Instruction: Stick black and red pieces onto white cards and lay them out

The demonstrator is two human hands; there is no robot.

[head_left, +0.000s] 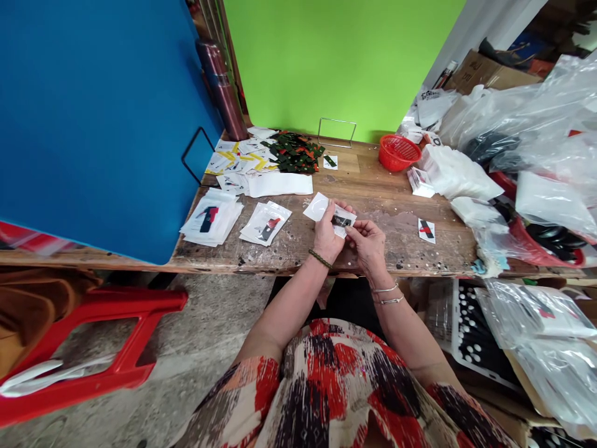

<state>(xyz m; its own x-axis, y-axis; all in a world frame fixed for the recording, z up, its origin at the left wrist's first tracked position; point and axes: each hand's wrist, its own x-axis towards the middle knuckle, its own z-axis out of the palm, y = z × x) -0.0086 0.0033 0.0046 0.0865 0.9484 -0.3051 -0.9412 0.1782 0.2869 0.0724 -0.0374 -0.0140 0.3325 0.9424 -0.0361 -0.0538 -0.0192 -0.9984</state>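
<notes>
Over the front part of the bench, my left hand [328, 235] is closed around a small white packet [317, 207] with a dark piece [342, 221] showing in it. My right hand [368, 244] pinches the packet's near right edge between thumb and fingers. Whether the dark piece lies inside or on top, I cannot tell. To the left lie a small stack of white packets [265, 224] with a red and black print and a larger stack of packets [212, 218]. A single printed card [426, 230] rests to the right.
Behind are a heap of dark green and orange pieces [293, 151], yellow-and-white cards [233, 158], a white strip [280, 185] and a red basket [399, 153]. Blue [93, 124] and green panels [340, 62] stand around the bench. Plastic bags [466, 174] crowd the right; a red stool [116, 305] stands lower left.
</notes>
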